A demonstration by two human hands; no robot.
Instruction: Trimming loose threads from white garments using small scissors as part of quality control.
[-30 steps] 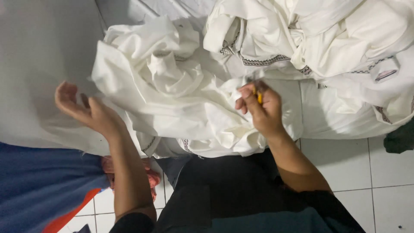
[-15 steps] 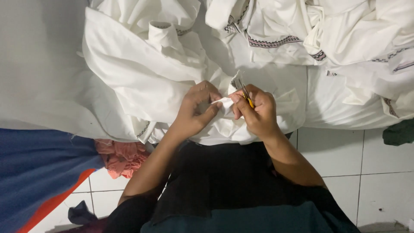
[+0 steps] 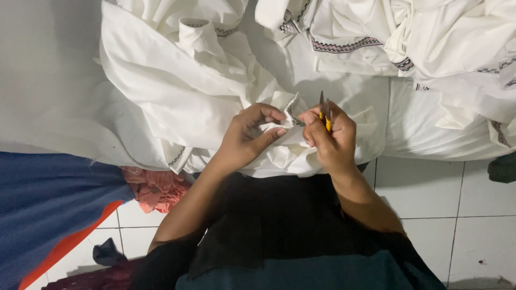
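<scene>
- White cloth (image 3: 177,91), a heap of pale garments, fills the far half of the scene and spills toward the person's lap; some pieces far right carry dark patterned trim (image 3: 344,45).
- Blue fabric (image 3: 43,204) with an orange edge lies on the near left, over the floor.
- Pale floor tiles (image 3: 430,193) show on the right, near the person's dark clothing.
- Pink cloth (image 3: 156,188), crumpled, sits just left of the left forearm, at the edge of the white heap.
- Left hand (image 3: 247,134) is curled, thumb and fingertips pinched on a small fold of white cloth (image 3: 282,121) with a dark trimmed edge, held up at the centre between both hands.
- Right hand (image 3: 330,137) is closed in a loose fist around a small yellow-handled snipper (image 3: 324,110), its metal tips pointing far, just right of the pinched fold.
- Whether the blades touch the fold cannot be told.
</scene>
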